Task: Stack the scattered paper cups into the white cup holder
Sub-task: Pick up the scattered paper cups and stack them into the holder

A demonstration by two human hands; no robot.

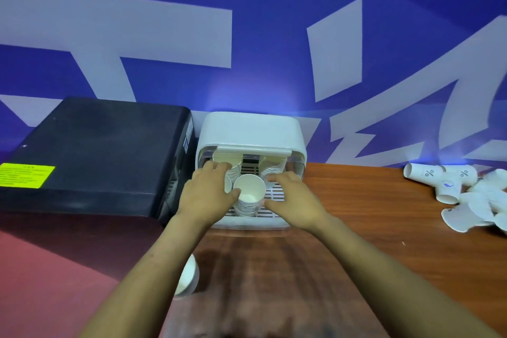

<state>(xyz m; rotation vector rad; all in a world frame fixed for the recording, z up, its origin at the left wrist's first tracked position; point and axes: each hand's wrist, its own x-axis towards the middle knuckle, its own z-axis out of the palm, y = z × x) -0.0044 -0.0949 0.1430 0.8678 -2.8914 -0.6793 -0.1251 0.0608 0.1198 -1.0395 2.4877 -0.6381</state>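
Observation:
The white cup holder stands against the blue wall with its front open. Inside, stacks of white paper cups sit at the back left and back right. A front stack of cups stands on the slotted base, its top cup open upward. My left hand touches that stack on its left side with the thumb at the rim. My right hand presses against its right side. Both hands flank the stack with fingers spread.
A black machine with a yellow label stands just left of the holder. Several loose paper cups lie scattered on the wooden table at the far right. Another cup lies below my left forearm at the table's left edge.

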